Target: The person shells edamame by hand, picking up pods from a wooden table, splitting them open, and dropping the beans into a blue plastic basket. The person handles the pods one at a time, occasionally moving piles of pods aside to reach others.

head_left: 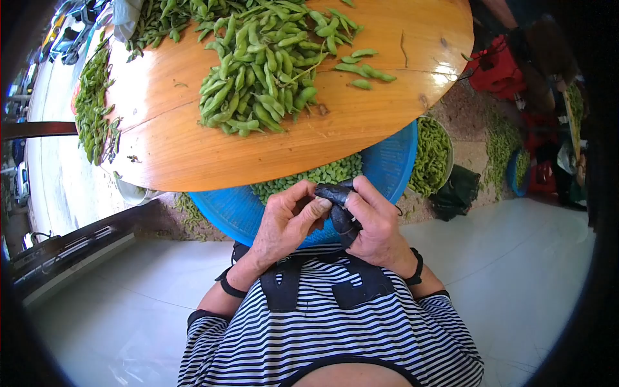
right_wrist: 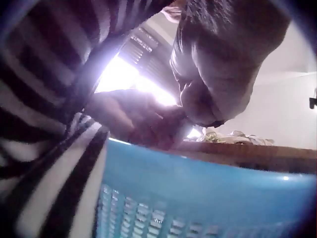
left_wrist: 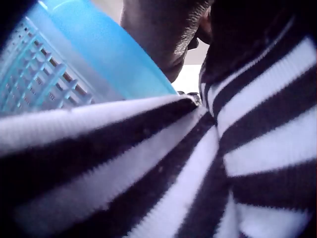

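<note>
Hands met at my chest over the blue basket (head_left: 393, 169), both on 1 dark crumpled thing, maybe a glove or cloth (head_left: 338, 203); I could not tell which. My left hand (head_left: 287, 222) pinched its upper end between thumb and curled fingers; my right hand (head_left: 374, 226) was curled round its lower part. Long axis ran roughly from the basket down toward my striped shirt (head_left: 335, 322), between the 2 hands, equally near both. Shelled beans (head_left: 322, 174) lay in the basket just beyond my fingers; green pods (head_left: 264, 64) were heaped farther out on the round wooden table (head_left: 193, 148). Wrist views showed only shirt and basket mesh.
</note>
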`<state>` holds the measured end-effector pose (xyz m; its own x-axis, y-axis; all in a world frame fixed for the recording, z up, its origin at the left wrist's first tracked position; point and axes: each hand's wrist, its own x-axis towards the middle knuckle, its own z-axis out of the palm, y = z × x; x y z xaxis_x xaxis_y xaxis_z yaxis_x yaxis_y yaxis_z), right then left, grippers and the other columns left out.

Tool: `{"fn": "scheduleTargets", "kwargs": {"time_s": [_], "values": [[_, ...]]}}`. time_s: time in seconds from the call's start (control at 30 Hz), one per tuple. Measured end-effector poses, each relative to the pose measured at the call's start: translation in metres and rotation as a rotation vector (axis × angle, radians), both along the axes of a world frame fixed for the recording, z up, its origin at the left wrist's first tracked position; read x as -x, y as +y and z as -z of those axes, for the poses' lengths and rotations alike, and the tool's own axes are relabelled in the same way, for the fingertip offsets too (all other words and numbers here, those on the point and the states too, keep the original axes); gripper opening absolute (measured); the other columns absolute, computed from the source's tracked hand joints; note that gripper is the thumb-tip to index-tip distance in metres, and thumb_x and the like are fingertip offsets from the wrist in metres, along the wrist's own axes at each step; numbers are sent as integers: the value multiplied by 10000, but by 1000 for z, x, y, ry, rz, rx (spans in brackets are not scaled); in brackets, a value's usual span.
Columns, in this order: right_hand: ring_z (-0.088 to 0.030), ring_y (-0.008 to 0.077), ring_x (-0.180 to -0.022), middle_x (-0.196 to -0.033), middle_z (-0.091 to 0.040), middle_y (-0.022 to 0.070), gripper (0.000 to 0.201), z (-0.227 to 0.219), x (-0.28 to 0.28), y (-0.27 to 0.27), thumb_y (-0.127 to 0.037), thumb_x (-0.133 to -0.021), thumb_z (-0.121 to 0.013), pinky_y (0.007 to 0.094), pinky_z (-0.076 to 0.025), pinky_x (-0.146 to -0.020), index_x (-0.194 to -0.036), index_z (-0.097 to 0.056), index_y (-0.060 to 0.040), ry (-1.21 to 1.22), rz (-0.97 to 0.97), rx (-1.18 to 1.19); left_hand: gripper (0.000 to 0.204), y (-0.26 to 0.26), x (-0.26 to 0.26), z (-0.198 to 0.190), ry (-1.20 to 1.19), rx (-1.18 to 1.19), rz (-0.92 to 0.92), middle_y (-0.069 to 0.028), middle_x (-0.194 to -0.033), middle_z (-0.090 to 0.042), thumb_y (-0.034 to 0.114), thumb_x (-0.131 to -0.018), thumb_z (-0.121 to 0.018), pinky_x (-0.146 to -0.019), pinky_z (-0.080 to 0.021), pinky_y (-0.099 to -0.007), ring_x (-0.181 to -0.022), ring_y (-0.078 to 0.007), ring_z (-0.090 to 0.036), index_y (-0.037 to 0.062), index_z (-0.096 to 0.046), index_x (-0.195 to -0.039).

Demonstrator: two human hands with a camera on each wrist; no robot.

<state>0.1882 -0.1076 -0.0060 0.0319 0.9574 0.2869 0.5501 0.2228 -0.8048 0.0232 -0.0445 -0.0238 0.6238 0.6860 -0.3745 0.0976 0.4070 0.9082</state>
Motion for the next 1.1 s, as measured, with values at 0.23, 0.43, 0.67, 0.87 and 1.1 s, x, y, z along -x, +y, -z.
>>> {"fn": "scheduleTargets", "kwargs": {"time_s": [0.23,0.43,0.67,0.87,1.1], "values": [[-529,250,-645,-753,-486,109,180,7,-13,1,-16,-813,-653,317,-425,-571,-989,-633,15,298,30,343,197,-3,0,-7,-33,62,69,-23,-740,-598,173,-1016,-523,-551,-445,-222,-616,-67,-527,-3,-576,-944],[-521,253,-646,-745,-485,112,175,14,-8,-1,3,-805,-632,318,-412,-580,-979,-627,27,294,110,278,208,-3,-5,-5,-62,120,64,-17,-744,-561,175,-1037,-468,-521,-385,-208,-618,-75,-498,-3,-575,-1031],[-545,281,-670,-781,-486,126,243,5,-15,2,-12,-764,-696,335,-438,-589,-996,-630,19,110,-2,195,214,4,2,-1,-62,177,39,5,-734,-528,161,-1033,-482,-549,-383,-206,-624,-58,-450,-19,-596,-1049],[-562,267,-675,-803,-500,114,263,10,-12,-1,11,-748,-719,338,-459,-582,-1003,-657,-5,-90,50,55,225,7,3,0,-19,268,156,1,-716,-509,141,-1027,-466,-527,-359,-215,-608,-64,-433,-28,-603,-1084],[-544,237,-666,-732,-470,95,145,4,-35,-5,-23,-752,-722,303,-428,-568,-866,-636,4,-50,249,43,196,6,3,8,-27,-61,199,-78,-914,-639,122,-952,-573,-688,-491,-281,-776,-167,-600,-11,-660,-1066]]}}
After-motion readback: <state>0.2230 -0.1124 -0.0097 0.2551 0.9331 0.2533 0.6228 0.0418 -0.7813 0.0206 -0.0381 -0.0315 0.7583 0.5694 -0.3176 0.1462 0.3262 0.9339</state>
